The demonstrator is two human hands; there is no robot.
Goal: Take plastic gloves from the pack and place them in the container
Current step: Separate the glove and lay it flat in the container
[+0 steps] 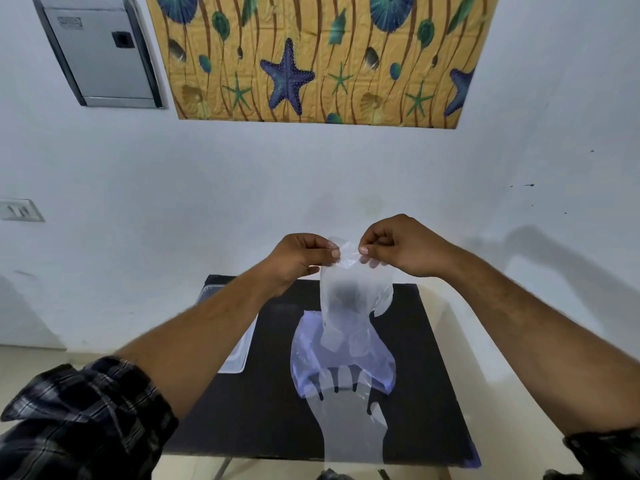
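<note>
A clear plastic glove [349, 303] hangs in the air above the black table [263, 410], fingers down. My left hand [298, 258] and my right hand [398, 247] pinch its cuff edge from either side, close together. Below it lies the bluish glove pack [346, 362] in the middle of the table. Another clear glove [353, 420] lies flat in front of the pack, reaching to the table's near edge. The clear container [239, 355] stands at the table's left side, partly hidden by my left forearm.
The table stands against a white wall. A grey metal panel [100, 50] and a sea-themed picture [311, 57] hang high on the wall, and a switch plate [20, 210] is at the left. Pale floor surrounds the table.
</note>
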